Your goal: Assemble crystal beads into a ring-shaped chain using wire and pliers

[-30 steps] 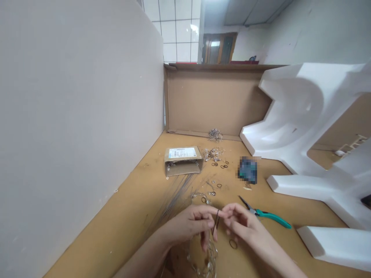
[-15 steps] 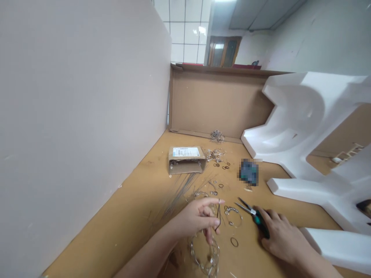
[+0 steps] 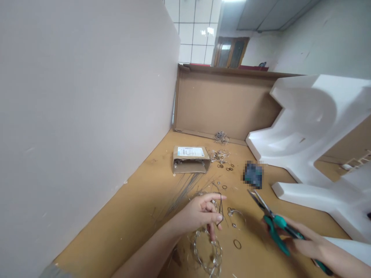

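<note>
1. Left hand [image 3: 204, 211]: grasping a thin black band [image 3: 222, 204], drawn taut between forefinger and thumb.
2. Right hand [image 3: 304, 235]: gripping green-handled pliers [image 3: 279, 222] above the brown table [image 3: 139, 216], their jaws parted.
3. Nearby: a wire loop [image 3: 194, 249] (clear beads along it) below the left hand; a dark ring [image 3: 234, 243] between the hands, lying flat.

Soft light leaves glare on white tiles [image 3: 199, 38].
</note>
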{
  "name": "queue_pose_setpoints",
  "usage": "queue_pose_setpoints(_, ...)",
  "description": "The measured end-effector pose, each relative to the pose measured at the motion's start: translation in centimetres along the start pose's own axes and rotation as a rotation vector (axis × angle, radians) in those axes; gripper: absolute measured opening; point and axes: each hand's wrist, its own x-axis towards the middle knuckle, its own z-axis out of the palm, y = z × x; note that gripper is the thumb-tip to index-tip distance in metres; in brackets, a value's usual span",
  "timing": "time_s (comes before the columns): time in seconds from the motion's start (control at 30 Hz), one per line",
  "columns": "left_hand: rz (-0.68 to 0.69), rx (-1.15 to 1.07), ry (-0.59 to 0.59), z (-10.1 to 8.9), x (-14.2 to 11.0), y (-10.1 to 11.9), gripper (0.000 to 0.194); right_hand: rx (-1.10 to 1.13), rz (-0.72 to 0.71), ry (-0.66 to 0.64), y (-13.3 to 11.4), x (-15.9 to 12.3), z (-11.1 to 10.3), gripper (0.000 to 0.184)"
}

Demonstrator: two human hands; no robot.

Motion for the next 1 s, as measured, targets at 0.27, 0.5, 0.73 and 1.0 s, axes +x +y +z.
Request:
queue_pose_setpoints(0.27, 0.015, -0.109, -0.127, 0.0, -0.2, 0.9, 0.052, 0.277, -0.085, -0.510, -3.3, 1.1, 2.3, 0.046)
queue_pose_setpoints(0.5, 0.012, -0.195, -0.237, 0.4, 0.3, -0.2, 0.049, 0.414, -0.016, -0.549, -6.4, 1.0, 2.4, 0.045)
queue_pose_setpoints(0.73, -0.010, -0.262, -0.277, 1.1, 0.5, -0.7, 0.057, 0.556, -0.004, -0.643, -9.3, 1.9, 3.0, 0.054)
queue_pose_setpoints(1.0, -0.024, -0.270, -0.254, 1.1, 0.3, -0.1, 0.057, 0.660, 0.025, -0.644, -8.5, 2.3, 3.3, 0.054)
